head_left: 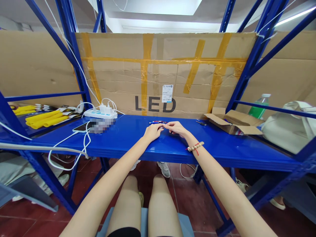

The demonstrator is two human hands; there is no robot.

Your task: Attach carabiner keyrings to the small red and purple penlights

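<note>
The person sits at a blue table (123,140), both forearms extended over its front edge, and the two hands meet near the middle of the surface. The left hand (153,132) is positioned palm down, fingers curled and held close together, tips directed toward the opposite hand. The right hand (176,127), with a beaded bracelet (196,146) at its wrist, has thumb and forefinger brought together at the left fingertips; the remaining fingers are folded. From here I cannot tell whether either hand pinches a small part, as the contact area is too small to resolve. The pens (154,122) lie on the table immediately beyond the left hand, just beside its fingers. A small dark item (201,123) lies to the right, apart from the hands. Further right stands an open carton (237,122). At the left are a white power strip (100,114) and a phone (82,127). A taped cardboard panel (118,82) stands behind the table.
</note>
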